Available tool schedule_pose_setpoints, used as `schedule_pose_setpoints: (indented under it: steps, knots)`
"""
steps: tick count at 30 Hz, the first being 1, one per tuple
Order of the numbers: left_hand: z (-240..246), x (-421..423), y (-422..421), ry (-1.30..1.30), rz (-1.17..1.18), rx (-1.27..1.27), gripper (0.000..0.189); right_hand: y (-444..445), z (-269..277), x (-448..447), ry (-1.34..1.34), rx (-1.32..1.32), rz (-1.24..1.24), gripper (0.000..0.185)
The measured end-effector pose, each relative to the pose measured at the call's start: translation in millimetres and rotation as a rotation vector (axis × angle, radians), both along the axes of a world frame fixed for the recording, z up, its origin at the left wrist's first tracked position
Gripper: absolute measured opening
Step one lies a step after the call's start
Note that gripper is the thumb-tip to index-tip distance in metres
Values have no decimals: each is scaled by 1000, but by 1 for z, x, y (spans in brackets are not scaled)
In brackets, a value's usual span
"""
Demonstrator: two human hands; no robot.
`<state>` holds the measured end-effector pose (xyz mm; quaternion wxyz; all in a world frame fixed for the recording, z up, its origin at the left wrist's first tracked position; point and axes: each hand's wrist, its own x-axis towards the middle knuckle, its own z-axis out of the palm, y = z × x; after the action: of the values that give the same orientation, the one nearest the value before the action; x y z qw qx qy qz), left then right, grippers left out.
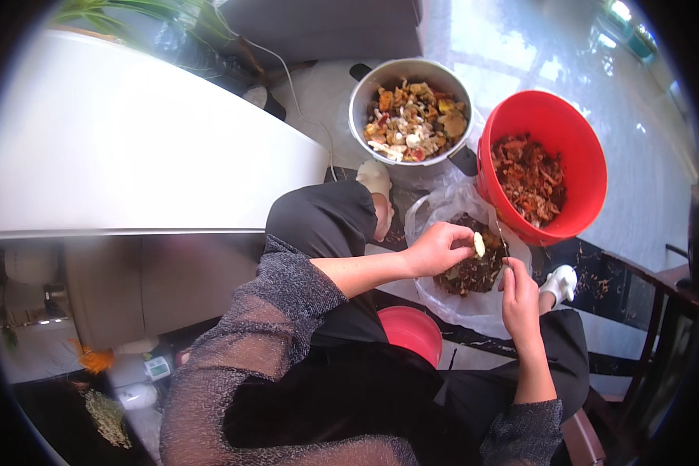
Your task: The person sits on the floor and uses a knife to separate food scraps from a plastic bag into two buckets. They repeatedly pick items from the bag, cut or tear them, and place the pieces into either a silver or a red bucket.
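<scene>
Between the thumb and fingers of my left hand (pixel 440 249) is a small pale yellow piece (pixel 479 244), perhaps mushroom. My right hand (pixel 518 291) grips a thin knife-like tool (pixel 504 242), its blade seen nearly edge-on and its handle mostly hidden. Both hands are over a translucent plastic bag (pixel 437 306) that lies open around dark brown scraps (pixel 463 276). Beyond the bag stands a metal pot (pixel 354 119) with black handles, holding mixed orange, white and brown pieces that look like mushrooms (pixel 413 125). To its right, a red bucket (pixel 579 140) contains reddish-brown pieces (pixel 527 180).
A red basin (pixel 413 332) sits between my legs. On the left is a white tabletop (pixel 151 145), with a white cable (pixel 294 87) running down past its far edge. Dark wooden furniture (pixel 646 326) stands at the right. Small scraps are scattered on the black floor strip (pixel 603 291).
</scene>
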<state>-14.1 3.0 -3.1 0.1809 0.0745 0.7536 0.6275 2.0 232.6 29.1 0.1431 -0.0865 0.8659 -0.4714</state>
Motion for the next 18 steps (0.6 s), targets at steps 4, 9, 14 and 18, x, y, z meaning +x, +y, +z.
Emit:
schedule_pose_setpoints:
  steps: [4,9,14,18]
  knots:
    - [-9,-10,-11,-135,74,20,19,-11,11,-4,-27,-86,23,20]
    - [-29,-47,-44,-218,223,6,18,-25,20,-8,-33,-130,70,19]
    - [-57,-138,-86,161,330,-494,23,-29,24,-6,-81,-88,116,19]
    - [-100,-184,-96,50,411,-651,21,-31,20,-6,-142,-1,102,21]
